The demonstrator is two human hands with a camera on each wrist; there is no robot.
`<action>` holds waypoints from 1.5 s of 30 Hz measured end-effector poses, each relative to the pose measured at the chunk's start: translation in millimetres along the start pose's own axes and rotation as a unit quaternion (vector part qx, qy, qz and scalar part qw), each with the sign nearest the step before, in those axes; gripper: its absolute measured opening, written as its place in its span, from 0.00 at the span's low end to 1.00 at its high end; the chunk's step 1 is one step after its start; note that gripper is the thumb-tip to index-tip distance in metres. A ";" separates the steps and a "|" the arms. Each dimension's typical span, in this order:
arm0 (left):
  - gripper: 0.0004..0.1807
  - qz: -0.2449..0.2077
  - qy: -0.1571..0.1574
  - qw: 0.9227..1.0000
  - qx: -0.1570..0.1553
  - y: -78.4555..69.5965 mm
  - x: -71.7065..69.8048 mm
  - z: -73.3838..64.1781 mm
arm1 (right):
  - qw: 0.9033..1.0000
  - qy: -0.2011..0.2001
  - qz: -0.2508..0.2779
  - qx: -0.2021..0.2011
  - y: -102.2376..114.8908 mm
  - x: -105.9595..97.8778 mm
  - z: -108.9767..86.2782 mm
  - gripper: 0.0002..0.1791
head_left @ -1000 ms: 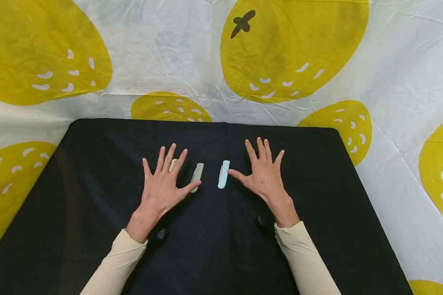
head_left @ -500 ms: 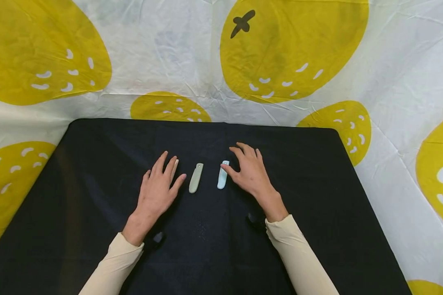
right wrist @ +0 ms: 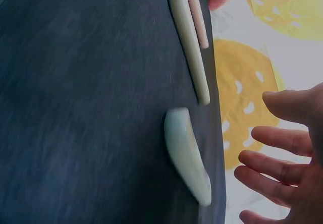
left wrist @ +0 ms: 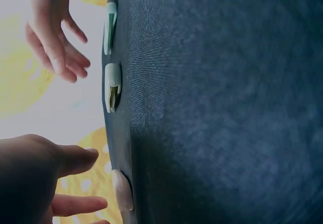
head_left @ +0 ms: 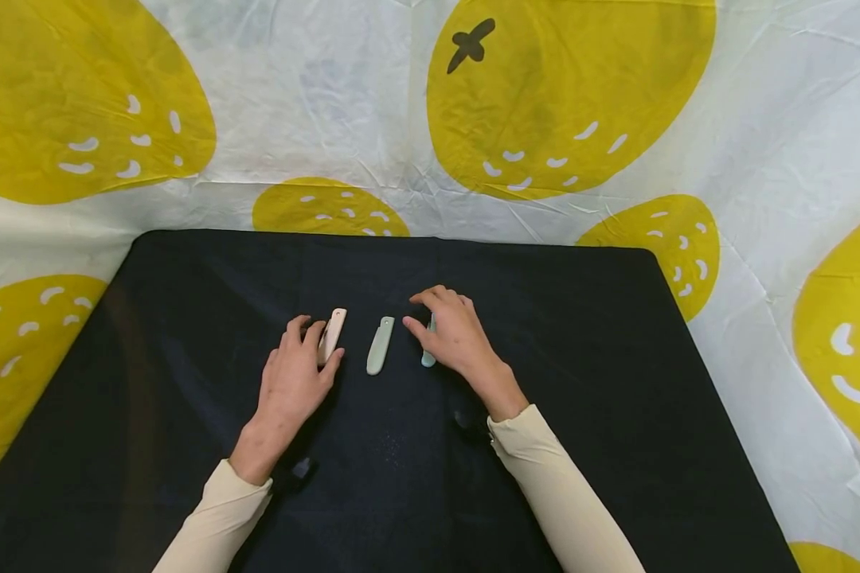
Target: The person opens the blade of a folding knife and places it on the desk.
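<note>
Three slim folding knives with pastel handles lie in a spaced row. The pink folding knife (head_left: pixel 335 326) is beside my left hand (head_left: pixel 294 386), whose thumb and bent fingers straddle its lower end. In the left wrist view, a gap separates that hand's fingers from the pink handle (left wrist: pixel 122 189). Between the hands lies the green folding knife (head_left: pixel 380 347), its slot visible in the left wrist view. My right hand (head_left: pixel 455 334) hovers over the light blue folding knife (head_left: pixel 428 358), covering most of it in the head view. The right wrist view shows its loosely spread fingers (right wrist: pixel 282 138) apart from the blue handle (right wrist: pixel 184 153).
The knives lie on a table covered with black cloth (head_left: pixel 580 342). A white curtain with yellow fruit prints (head_left: pixel 373 103) hangs behind and along the sides. Small dark wrist-worn parts show below both hands.
Both hands have come down from a wide spread with their fingers bending. My left hand drew back left, uncovering the pink knife; my right hand moved left over the blue knife.
</note>
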State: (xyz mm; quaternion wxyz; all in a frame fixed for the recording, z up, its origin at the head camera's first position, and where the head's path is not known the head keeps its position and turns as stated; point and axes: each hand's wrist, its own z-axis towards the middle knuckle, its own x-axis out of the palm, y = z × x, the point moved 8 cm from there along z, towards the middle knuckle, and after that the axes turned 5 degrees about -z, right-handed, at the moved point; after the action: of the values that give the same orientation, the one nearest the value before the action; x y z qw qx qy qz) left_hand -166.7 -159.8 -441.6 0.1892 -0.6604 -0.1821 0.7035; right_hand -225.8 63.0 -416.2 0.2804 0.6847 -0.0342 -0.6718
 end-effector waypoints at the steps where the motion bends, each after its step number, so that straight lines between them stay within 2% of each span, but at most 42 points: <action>1: 0.33 -0.001 0.000 1.000 -0.001 0.4 -0.3 -0.6 | 1.000 0.002 0.002 -0.004 2.8 1.6 1.7 0.23; 11: 0.33 -0.003 -0.018 1.000 -0.011 2.7 -4.1 -3.8 | 0.999 0.030 0.015 -0.031 29.3 14.2 20.3 0.21; 16: 0.33 0.002 -0.018 1.000 -0.019 5.5 -4.9 -5.2 | 0.997 0.047 0.037 -0.040 40.3 21.1 28.7 0.20; 24: 0.33 0.015 -0.022 1.000 -0.017 9.6 -10.0 -6.3 | 0.996 0.068 0.043 -0.050 56.1 30.0 42.8 0.20; 34: 0.33 0.018 -0.015 0.999 -0.021 10.0 -7.5 -9.8 | 0.994 0.094 0.030 -0.041 58.3 45.4 51.0 0.19; 45: 0.29 0.012 -0.015 1.000 -0.017 7.8 -8.1 -11.8 | 0.994 0.096 -0.014 -0.050 67.9 57.8 55.5 0.19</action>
State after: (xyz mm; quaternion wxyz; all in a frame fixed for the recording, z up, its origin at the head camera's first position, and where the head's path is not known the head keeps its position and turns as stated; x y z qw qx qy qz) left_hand -154.7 -170.5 -439.3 0.1671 -0.6552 -0.1887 0.7122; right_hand -250.0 -37.4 -435.7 0.3072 0.7314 0.0358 -0.6078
